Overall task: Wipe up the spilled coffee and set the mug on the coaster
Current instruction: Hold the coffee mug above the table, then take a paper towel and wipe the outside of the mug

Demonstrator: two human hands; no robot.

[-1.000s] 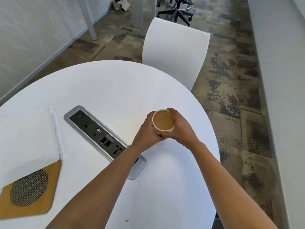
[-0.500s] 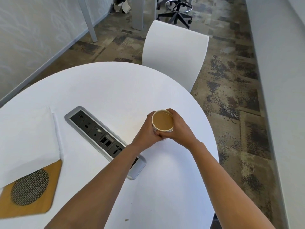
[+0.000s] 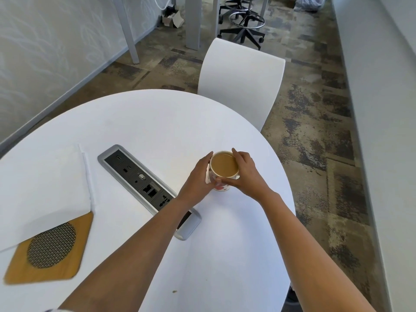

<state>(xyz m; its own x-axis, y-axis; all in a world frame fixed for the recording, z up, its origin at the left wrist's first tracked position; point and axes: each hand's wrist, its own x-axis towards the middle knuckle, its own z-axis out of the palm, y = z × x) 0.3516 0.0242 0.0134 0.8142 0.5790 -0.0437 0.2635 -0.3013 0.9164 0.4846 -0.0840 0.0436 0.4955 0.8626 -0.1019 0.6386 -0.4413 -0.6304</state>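
Coffee (image 3: 225,165), pale brown, fills a white mug with red marks on its wall (image 3: 222,188) almost to the rim. The mug stands upright toward the right side of a round white table (image 3: 157,122), and both hands clasp it. Whether its base rests on the tabletop or is just off it cannot be told.

The left hand (image 3: 198,179) wraps the mug's left side, its fingers (image 3: 210,155) curled close together round the far wall and its thumb on the near wall. The right hand (image 3: 246,174) wraps the right side, with its forefinger lying along the far rim and its thumb (image 3: 227,181) pressed across the near wall just under the rim. The two thumbs meet at the front, so the mug sits enclosed between the palms.

A long grey socket strip with black ports (image 3: 139,179) is set into the table just left of the left wrist. Further left lies a folded white cloth (image 3: 42,190), one edge overlapping a square wooden coaster with a round mesh centre (image 3: 51,255). The coaster is at the near left of the table, well apart from the mug, with the strip between them. A white moulded chair (image 3: 240,79) stands at the table's far edge.
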